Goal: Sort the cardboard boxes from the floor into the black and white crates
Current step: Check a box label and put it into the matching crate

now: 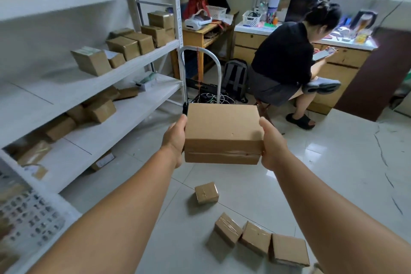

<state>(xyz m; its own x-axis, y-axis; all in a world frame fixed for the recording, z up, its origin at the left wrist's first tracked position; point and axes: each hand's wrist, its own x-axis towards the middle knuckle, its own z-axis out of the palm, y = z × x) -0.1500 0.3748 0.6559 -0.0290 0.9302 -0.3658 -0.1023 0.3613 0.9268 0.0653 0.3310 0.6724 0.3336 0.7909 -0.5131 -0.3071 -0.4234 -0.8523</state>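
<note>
Lowest in view, on the glossy white tiled floor (322, 162): three small brown cardboard boxes sealed with clear tape, in a row and touching — the left one (228, 228) tilted, the middle one (256, 238), the right one (289, 249) largest. A little beyond, apart from them, a fourth small taped cardboard cube (206, 192).

Above these, held off the floor between both bare forearms: a larger plain brown cardboard box with a taped seam on its near face (223, 133). Left hand (175, 138) clasping its left side, thumb on the top edge; right hand (273, 147) clasping its right side, thumb likewise up; fingers of both hidden behind the box.

At left, a white metal shelving unit (89, 69) carrying many similar brown boxes on several levels. Behind the held box, a silver looped trolley handle (216, 62) and a dark grey backpack (235, 78). Furthest, a seated person in a black top (284, 51) at a cluttered wooden desk (340, 58) beneath a window.
</note>
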